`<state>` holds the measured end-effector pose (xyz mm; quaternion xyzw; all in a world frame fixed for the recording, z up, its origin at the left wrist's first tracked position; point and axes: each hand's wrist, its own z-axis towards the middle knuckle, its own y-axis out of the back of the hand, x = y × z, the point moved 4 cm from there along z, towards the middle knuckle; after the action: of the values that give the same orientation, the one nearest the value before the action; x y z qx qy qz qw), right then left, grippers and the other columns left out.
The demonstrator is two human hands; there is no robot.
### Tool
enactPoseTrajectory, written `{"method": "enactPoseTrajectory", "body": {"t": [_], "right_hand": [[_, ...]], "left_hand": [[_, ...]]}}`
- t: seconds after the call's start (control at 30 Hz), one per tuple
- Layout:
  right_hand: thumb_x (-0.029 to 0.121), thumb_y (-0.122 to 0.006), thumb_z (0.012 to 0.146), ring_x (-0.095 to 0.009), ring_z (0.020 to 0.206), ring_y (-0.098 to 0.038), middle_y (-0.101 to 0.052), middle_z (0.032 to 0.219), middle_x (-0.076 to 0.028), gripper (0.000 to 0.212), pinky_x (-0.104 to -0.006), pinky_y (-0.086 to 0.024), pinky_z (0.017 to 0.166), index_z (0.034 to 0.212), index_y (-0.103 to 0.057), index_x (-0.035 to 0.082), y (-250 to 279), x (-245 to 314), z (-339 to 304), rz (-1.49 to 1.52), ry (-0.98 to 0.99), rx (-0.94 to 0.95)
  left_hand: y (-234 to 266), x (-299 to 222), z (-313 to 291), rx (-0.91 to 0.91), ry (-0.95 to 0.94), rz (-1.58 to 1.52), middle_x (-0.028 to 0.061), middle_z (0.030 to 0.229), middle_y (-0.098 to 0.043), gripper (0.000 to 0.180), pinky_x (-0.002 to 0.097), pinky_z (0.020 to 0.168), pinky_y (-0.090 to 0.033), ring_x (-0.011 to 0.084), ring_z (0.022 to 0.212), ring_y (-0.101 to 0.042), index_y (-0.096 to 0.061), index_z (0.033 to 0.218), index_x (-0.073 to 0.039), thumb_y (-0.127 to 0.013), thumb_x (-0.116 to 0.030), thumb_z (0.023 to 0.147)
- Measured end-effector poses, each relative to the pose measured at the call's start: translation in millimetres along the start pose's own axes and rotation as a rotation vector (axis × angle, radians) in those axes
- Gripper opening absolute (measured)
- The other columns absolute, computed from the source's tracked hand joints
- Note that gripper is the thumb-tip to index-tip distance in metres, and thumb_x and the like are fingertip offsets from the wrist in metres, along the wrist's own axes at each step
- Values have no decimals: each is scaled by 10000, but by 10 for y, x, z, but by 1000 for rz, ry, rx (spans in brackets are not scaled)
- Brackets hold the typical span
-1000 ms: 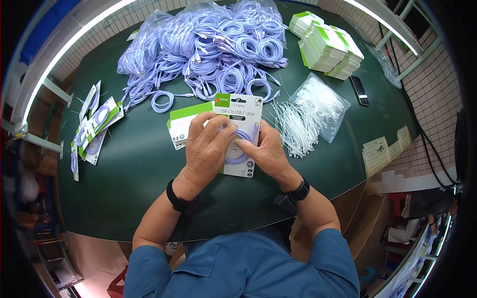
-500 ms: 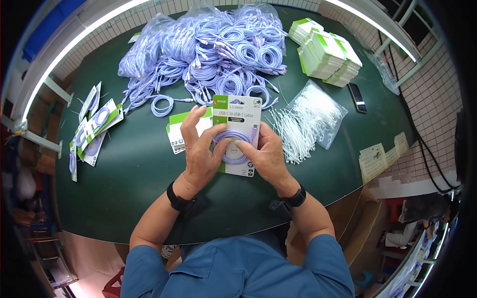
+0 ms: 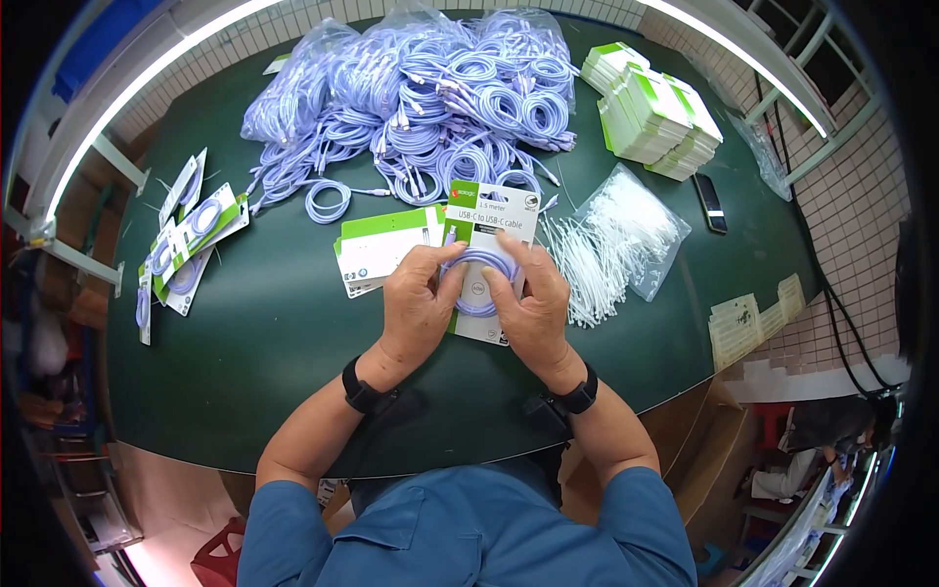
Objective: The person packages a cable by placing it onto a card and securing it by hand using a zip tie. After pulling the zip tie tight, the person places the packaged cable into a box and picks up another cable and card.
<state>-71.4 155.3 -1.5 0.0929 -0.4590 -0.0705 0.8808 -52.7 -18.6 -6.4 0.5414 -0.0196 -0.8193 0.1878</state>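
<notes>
A coiled lilac USB cable lies against a white and green packaging card, above the near middle of the table. My left hand pinches the coil's left side between thumb and bent index finger, close to a connector pointing up. My right hand presses its thumb on the coil's right side, its index finger bent over the card; its other fingers are partly hidden behind. Just left of this card, more white and green cards lie on the table. White cable ties spread to the right, partly inside a clear bag.
A large heap of coiled lilac cables, partly bagged, covers the table's far side. Carded cables lie at left. Stacked cards stand far right, near a black phone. Taped paper marks the green table's right edge.
My left fingers, raised and spread before, have come down to pinch the coil. A connector now shows on the coil's left; earlier one showed at its right. The card sits slightly further right.
</notes>
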Motion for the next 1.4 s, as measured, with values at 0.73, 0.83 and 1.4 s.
{"method": "enactPoseTrajectory", "body": {"t": [0.73, 0.83, 1.4], "right_hand": [[-30, -770, 901, -236, 850, -699, -695, 981, -133, 240, -318, -542, 722, 1137, -771, 10, 46, 151, 54, -81, 81, -49], [-36, -773, 892, -237, 844, -701, -697, 974, -132, 239, -317, -542, 719, 1126, -771, 13, 37, 181, 48, -71, 102, -48], [-66, -781, 852, -236, 767, -702, -707, 922, -120, 260, -314, -542, 665, 1093, -776, 30, -46, 137, 50, -69, 178, -66]], "left_hand": [[126, -89, -13, -130, 301, -708, 76, 1091, -755, 237, 272, 802, -563, 128, 917, -704, -707, 1236, 25, -721, -33, 1007], [169, 125, 5, 112, 592, -796, 102, 1135, -757, 278, 259, 856, -567, 122, 965, -712, -676, 1277, 32, -717, -51, 1015], [37, 272, -41, 69, 482, -848, 64, 1122, -728, 229, 244, 907, -543, 89, 984, -670, -650, 1248, 20, -685, -50, 1033]]}}
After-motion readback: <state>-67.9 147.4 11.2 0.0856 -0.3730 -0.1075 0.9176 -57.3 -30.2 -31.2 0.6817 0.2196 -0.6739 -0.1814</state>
